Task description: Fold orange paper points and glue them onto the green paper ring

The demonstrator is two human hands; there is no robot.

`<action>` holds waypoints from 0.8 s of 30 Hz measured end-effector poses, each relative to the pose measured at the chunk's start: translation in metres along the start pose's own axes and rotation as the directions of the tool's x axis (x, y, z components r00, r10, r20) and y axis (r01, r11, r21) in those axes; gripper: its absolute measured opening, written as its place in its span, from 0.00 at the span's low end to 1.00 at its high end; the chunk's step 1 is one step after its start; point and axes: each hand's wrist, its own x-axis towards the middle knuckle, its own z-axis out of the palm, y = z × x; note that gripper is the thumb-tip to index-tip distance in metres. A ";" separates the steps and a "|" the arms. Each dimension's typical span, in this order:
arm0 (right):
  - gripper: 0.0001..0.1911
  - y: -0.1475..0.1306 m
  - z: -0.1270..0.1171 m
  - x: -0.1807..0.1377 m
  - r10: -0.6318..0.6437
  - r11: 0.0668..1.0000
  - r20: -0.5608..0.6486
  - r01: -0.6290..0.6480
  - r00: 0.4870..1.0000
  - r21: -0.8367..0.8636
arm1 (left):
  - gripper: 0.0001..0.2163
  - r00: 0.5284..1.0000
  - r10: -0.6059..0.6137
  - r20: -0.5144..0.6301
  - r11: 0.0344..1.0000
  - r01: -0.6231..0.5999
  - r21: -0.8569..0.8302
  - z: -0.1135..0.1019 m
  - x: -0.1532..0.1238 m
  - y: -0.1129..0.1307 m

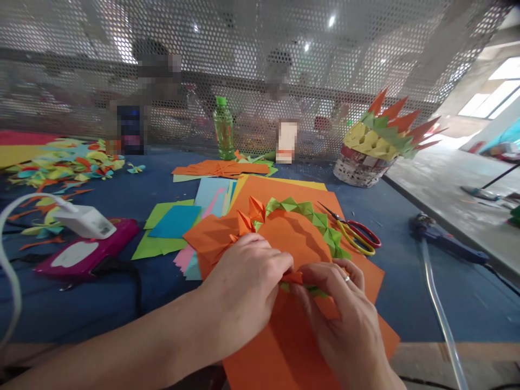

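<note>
My left hand [244,281] and my right hand [345,314] meet over a ring of folded paper pieces [309,216], green and orange, lying on orange sheets [365,276]. Both hands pinch a small folded orange paper piece [293,277] at the near side of the ring. The fingers of both are closed on it. A ring shows on a finger of my right hand.
Scissors [357,234] with red and yellow handles lie right of the ring. Coloured paper sheets [174,222], scraps [69,162], a pink device [89,252], a white charger [83,221], a green bottle [223,129], a paper-crowned basket [365,162] and a blue tool [447,241] sit on the blue table. A mesh screen [260,65] stands behind.
</note>
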 end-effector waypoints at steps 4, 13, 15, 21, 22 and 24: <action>0.09 0.000 0.000 -0.001 -0.005 1.000 0.005 0.005 1.000 -0.016 | 0.11 1.000 0.028 0.007 1.000 -0.028 -0.008 0.000 -0.001 0.000; 0.12 0.011 -0.006 -0.007 0.006 0.986 0.063 0.005 0.998 -0.169 | 0.11 0.999 0.033 -0.006 0.999 -0.033 0.003 0.003 0.000 -0.002; 0.07 0.011 -0.007 -0.008 0.033 0.985 0.055 -0.023 0.998 -0.172 | 0.10 0.999 0.032 -0.006 0.999 -0.032 0.011 0.003 0.001 -0.002; 0.04 0.009 -0.005 -0.009 0.056 0.990 0.020 -0.053 0.998 -0.127 | 0.10 1.000 0.022 0.013 1.000 -0.022 0.014 0.003 0.001 -0.001; 0.04 0.009 -0.004 -0.008 0.052 0.991 0.017 -0.049 0.999 -0.122 | 0.11 1.000 0.026 0.011 1.000 -0.026 -0.001 0.002 0.000 -0.001; 0.05 0.010 -0.004 -0.006 0.042 0.993 0.011 -0.041 0.999 -0.109 | 0.12 0.999 0.032 0.009 0.999 -0.031 -0.035 0.001 -0.001 -0.001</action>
